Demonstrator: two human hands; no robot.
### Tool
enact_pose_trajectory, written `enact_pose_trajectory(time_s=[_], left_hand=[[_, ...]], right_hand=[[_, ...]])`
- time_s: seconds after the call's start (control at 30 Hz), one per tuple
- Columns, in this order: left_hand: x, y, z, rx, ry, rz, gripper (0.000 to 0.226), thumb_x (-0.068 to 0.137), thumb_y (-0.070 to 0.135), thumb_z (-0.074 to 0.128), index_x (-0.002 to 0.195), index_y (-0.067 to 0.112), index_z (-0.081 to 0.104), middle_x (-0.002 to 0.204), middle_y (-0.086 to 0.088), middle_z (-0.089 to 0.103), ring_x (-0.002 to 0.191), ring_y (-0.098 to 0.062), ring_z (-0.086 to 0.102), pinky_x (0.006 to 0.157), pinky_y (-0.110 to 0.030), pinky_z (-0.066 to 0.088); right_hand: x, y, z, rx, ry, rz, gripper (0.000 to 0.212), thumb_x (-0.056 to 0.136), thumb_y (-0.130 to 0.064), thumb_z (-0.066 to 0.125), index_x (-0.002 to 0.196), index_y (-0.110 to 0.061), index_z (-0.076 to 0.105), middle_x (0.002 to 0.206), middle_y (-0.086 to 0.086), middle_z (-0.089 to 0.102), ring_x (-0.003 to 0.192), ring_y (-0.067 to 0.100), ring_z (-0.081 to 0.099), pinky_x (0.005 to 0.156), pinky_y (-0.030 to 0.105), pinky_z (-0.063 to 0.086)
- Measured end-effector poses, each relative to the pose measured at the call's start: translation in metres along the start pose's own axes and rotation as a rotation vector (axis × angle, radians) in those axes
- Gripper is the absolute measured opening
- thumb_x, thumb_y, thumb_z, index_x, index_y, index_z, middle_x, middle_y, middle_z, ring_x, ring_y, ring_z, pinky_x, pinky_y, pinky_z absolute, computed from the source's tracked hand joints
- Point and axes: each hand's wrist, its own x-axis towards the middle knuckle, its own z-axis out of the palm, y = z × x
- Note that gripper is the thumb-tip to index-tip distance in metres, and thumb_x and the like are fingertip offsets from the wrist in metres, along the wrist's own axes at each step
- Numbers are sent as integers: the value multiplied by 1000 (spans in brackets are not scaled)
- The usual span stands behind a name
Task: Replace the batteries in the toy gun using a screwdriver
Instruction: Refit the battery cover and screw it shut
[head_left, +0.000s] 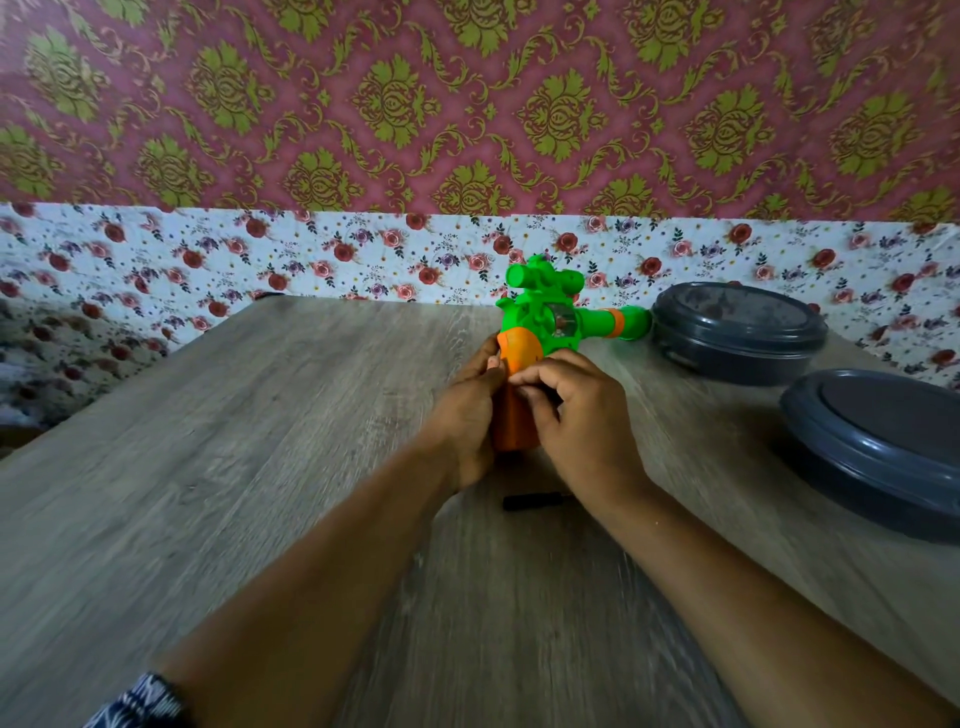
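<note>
1. You're working on a grey wood-grain tabletop (218, 467) that fills the lower frame. Behind it there's a white rose-print strip, and above that maroon wallpaper with gold-green damask across the top.
2. The toy gun (545, 317) sits just right of centre: green body and scope up top, barrel pointing right, orange grip coming down toward you.
3. Your left hand (467, 415) wraps the grip from the left, fingers curled round it. Your right hand (576, 410) comes in from the right, its fingertips pinching at the orange grip.
4. Two dark grey round containers (737, 332) sit at the right: one just beside the barrel tip, the nearer one cut off by the right edge.
5. A small black stick-shaped thing (530, 502) lies on the tabletop under your wrists, centre frame; too blurry to say what it is.
6. The hands hide most of the grip, so the battery cover isn't visible. A patterned sleeve (137, 701) pokes in at the bottom left.
</note>
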Motion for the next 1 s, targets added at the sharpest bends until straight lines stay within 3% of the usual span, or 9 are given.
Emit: enact_pose_trajectory(time_s=[0.2, 0.43, 0.6, 0.8, 0.9, 1.0], left_hand=[[0, 0, 0, -24, 23, -23, 35, 103, 18, 26, 131, 21, 47, 102, 0, 64, 86, -11, 63, 76, -28, 54], [-3, 4, -2, -69, 77, -83, 31, 103, 21, 24, 103, 27, 55, 92, 0, 62, 83, -14, 59, 79, -31, 49], [-2, 5, -3, -112, 105, -120, 32, 103, 21, 23, 98, 26, 55, 93, -3, 62, 84, -15, 60, 76, -29, 50], [-2, 7, -7, -243, 191, -183, 30, 103, 22, 25, 110, 24, 54, 92, -8, 62, 81, -19, 60, 73, -33, 51], [-2, 7, -8, -279, 238, -208, 31, 103, 23, 27, 118, 24, 53, 91, -9, 62, 80, -21, 60, 69, -35, 50], [-1, 7, -8, -270, 249, -195, 37, 103, 22, 25, 132, 26, 47, 93, -7, 61, 81, -21, 59, 71, -36, 49]], right_hand=[[-1, 3, 4, -31, -23, -7, 12, 78, -4, 56, 81, -7, 67, 82, 7, 63, 77, 21, 60, 67, 24, 44], [-6, 2, 8, -47, -65, -81, 31, 85, -15, 41, 89, -6, 69, 86, 10, 62, 82, 25, 61, 72, 29, 47], [-11, -3, 10, -132, -106, -96, 35, 83, -12, 38, 99, -3, 69, 96, 12, 60, 91, 27, 58, 83, 20, 40], [-13, -12, 9, -395, -276, -162, 47, 75, -9, 30, 109, -5, 63, 112, 13, 59, 94, 34, 58, 69, 36, 56], [-12, -10, 5, -268, -305, -94, 58, 71, 5, 38, 126, -5, 53, 127, 14, 53, 111, 36, 52, 92, 39, 47], [-11, -7, -1, -193, -365, -16, 65, 75, 13, 41, 136, -9, 42, 139, 10, 43, 130, 27, 37, 107, 31, 30]])
